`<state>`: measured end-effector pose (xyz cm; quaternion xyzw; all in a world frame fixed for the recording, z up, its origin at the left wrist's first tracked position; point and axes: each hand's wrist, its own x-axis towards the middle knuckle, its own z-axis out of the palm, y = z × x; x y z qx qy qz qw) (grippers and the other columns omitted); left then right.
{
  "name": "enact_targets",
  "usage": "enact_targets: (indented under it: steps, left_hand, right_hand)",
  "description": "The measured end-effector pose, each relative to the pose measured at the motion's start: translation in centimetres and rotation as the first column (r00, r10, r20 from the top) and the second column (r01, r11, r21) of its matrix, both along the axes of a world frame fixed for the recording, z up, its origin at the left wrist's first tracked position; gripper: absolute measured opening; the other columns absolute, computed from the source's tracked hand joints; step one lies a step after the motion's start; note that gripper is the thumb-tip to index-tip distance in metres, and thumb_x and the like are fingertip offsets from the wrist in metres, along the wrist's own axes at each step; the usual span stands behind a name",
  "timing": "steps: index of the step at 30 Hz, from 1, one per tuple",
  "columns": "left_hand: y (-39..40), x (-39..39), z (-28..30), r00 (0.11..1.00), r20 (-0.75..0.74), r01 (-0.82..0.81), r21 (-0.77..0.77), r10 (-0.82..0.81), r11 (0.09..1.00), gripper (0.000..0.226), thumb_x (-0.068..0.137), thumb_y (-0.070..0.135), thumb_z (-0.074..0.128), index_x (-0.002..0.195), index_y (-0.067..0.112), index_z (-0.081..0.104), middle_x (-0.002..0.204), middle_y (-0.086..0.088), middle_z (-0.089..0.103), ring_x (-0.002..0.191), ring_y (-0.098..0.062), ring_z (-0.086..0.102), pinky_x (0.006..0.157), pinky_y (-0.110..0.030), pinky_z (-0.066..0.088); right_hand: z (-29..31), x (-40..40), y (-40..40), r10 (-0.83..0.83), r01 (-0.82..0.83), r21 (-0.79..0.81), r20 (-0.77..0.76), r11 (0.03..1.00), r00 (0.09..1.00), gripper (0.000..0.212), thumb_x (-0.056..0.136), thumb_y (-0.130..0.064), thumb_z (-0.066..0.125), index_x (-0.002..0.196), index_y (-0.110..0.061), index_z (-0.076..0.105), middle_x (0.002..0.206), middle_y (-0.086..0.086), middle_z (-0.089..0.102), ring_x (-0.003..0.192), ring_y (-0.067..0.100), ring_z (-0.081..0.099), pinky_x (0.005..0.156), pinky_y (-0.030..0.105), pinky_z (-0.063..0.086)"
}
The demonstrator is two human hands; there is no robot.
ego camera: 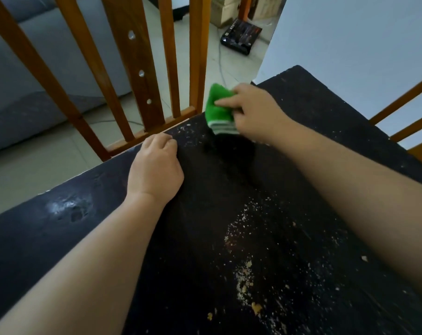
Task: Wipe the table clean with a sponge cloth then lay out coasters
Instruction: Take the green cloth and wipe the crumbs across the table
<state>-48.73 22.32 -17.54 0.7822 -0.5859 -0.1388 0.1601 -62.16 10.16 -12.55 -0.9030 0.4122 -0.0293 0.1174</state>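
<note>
Green sponge cloth motion-blurred, right part hidden under right hand. Left hand fingertips curled out of sight. Counter cut by bottom, right edges. Chair top cropped.

Black table (crumbs scattered)
</note>
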Motion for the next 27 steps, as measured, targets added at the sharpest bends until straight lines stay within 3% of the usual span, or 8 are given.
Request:
enact_targets:
  steps: [3,7,13,16,18,21,24,27]
  left_hand:
    - [0.0,0.0,0.0,0.999,-0.002,-0.050,0.007,0.050,0.999,0.040,0.092,0.010,0.041,0.132,0.005,0.044,0.140,-0.009,0.040,0.134,-0.023,0.028,0.108,-0.032,0.026]
    - [-0.1,-0.1,-0.1,0.998,0.003,-0.067,0.010,0.067,0.998,0.040,0.092,0.009,0.042,0.132,0.004,0.043,0.140,-0.011,0.040,0.134,-0.024,0.028,0.108,-0.032,0.027]
    - [0.0,0.1,-0.4,0.999,0.016,-0.045,-0.021,0.045,0.999,0.037,0.092,0.011,0.043,0.128,0.004,0.046,0.137,-0.012,0.043,0.131,-0.026,0.033,0.105,-0.035,0.030]
    - [-0.2,0.0,-0.3,0.999,0.048,0.028,-0.057,-0.025,0.998,0.041,0.095,0.019,0.039,0.134,0.009,0.041,0.143,-0.008,0.038,0.137,-0.023,0.027,0.110,-0.036,0.025]
    - [-0.7,0.1,-0.2,0.979,0.116,0.172,-0.035,-0.167,0.985,0.048,0.097,0.026,0.033,0.143,0.018,0.023,0.154,0.001,0.018,0.143,-0.016,0.006,0.115,-0.034,0.007]
    - [-2.4,-0.1,0.5,0.818,0.273,0.484,0.146,-0.505,0.863,0.057,0.097,0.026,0.029,0.138,0.032,-0.009,0.148,0.012,-0.017,0.134,-0.008,-0.022,0.110,-0.034,-0.013]
    - [-4.7,-1.4,1.6,0.837,0.164,0.475,0.253,-0.521,0.843,0.052,0.096,0.020,0.034,0.143,0.030,0.015,0.154,0.008,0.011,0.143,-0.012,0.005,0.115,-0.032,0.008]
    - [-6.7,-4.3,1.7,0.890,0.219,0.380,0.129,-0.400,0.916,0.037,0.096,0.026,0.035,0.132,0.019,0.041,0.133,0.000,0.046,0.125,-0.017,0.041,0.103,-0.031,0.035]
  right_hand:
    - [-1.8,2.8,-1.3,-0.055,0.056,0.040,-0.020,0.998,0.998,0.043,0.090,-0.010,0.044,0.132,-0.020,0.045,0.127,0.011,0.045,0.112,0.026,0.044,0.093,0.030,0.034]
    - [-3.2,3.5,1.2,0.076,-0.076,0.010,-0.104,0.997,0.992,0.041,0.090,-0.019,0.050,0.131,-0.023,0.046,0.131,0.008,0.043,0.116,0.027,0.039,0.098,0.039,0.034]
    - [-0.7,-2.6,6.0,0.443,-0.391,0.252,-0.204,0.885,0.873,0.042,0.090,-0.010,0.047,0.129,-0.025,0.048,0.134,-0.001,0.041,0.111,0.011,0.035,0.099,0.024,0.028]
    - [0.4,-6.6,4.8,0.224,-0.205,0.227,-0.061,0.952,0.973,0.043,0.083,0.005,0.048,0.119,-0.017,0.059,0.125,0.006,0.051,0.110,0.016,0.044,0.092,0.018,0.026]
    - [0.2,-8.7,3.1,-0.023,0.017,0.114,0.057,0.993,0.998,0.041,0.082,0.010,0.048,0.116,-0.010,0.060,0.122,0.014,0.054,0.110,0.024,0.050,0.088,0.015,0.027]
    - [-0.3,-10.3,1.8,-0.216,0.197,0.120,0.179,0.973,0.960,0.038,0.085,0.008,0.046,0.117,-0.009,0.060,0.121,0.012,0.055,0.101,0.011,0.046,0.077,0.006,0.029]
    - [-0.3,-11.1,0.8,-0.280,0.269,0.077,0.257,0.960,0.925,0.039,0.085,0.009,0.045,0.117,-0.008,0.060,0.121,0.013,0.055,0.107,0.020,0.049,0.080,0.008,0.028]
    - [-0.3,-11.6,-1.7,-0.373,0.383,0.024,0.286,0.923,0.882,0.041,0.086,0.007,0.042,0.121,-0.008,0.056,0.124,0.016,0.052,0.114,0.028,0.047,0.078,0.012,0.026]
